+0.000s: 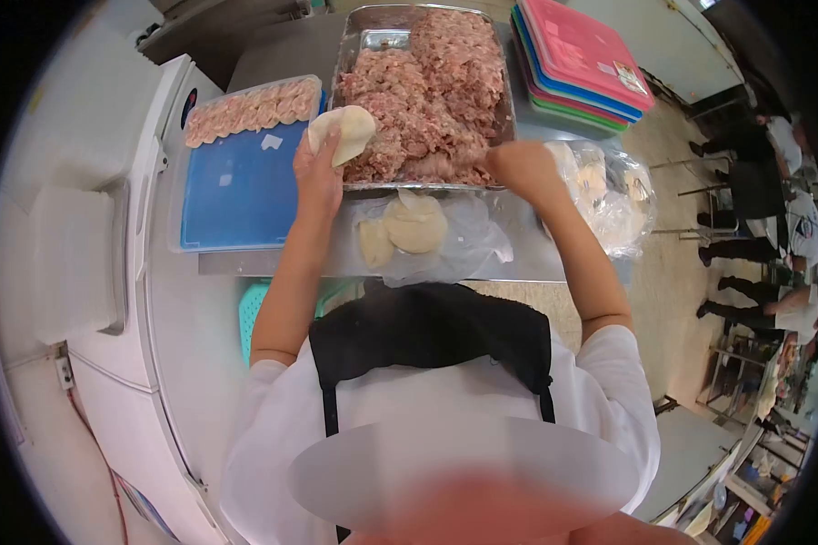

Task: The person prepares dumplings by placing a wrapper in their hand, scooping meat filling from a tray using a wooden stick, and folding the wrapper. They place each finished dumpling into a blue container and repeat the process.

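Observation:
My left hand [318, 182] holds a round, pale dough wrapper [343, 134] at the left edge of a large metal tray [424, 188]. Ground meat filling [427, 100] is heaped in that tray, with bare metal showing at its far left corner. My right hand [524, 170] is closed at the tray's near right corner. A blurred shape reaches from it into the meat; what it grips I cannot make out. Between my arms, more round wrappers [416, 223] lie on a clear plastic bag [473, 241] in front of the tray.
On the left, a blue tray [236, 200] carries a row of filled dumplings [253, 111] along its far side. Stacked coloured lids or trays [586, 59] stand at the back right. Bagged wrappers [604, 195] lie beside my right forearm. Several people are in the background at right.

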A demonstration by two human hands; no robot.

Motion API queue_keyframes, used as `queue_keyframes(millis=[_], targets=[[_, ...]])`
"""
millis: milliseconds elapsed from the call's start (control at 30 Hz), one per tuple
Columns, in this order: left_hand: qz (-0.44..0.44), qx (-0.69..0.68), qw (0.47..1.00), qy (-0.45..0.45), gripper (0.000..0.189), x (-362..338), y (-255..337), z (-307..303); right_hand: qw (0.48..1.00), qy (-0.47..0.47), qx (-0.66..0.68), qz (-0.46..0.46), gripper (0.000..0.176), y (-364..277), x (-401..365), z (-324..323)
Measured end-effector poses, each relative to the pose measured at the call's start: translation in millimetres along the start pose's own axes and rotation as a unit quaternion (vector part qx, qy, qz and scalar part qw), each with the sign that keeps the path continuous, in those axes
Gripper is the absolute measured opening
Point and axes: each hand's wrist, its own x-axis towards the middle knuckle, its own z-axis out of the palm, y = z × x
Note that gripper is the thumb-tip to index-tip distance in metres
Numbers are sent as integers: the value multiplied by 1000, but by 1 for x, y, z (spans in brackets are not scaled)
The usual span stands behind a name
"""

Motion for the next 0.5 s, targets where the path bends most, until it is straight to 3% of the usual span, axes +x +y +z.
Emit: queue_keyframes(millis=[100,233,300,400,433,500], targets=[[5,-30,1000,-7,32,3,2,-4,997,-44,-48,-29,35,-16,-4,23],[-53,-134,989,10,35,13,-12,-10,982,14,188,19,39,-11,-17,22],[-112,-190,975,0,34,16,-21,-6,933,37,354,54,39,-13,-23,22],[-201,-247,947,31,35,9,-15,33,861,17,485,154,34,-31,-20,-5],[-233,-266,935,8,27,6,-14,45,850,39,507,135,34,-33,-16,0],[-215,-387,881,-168,33,32,-42,40,827,81,549,94,34,-35,-3,21]])
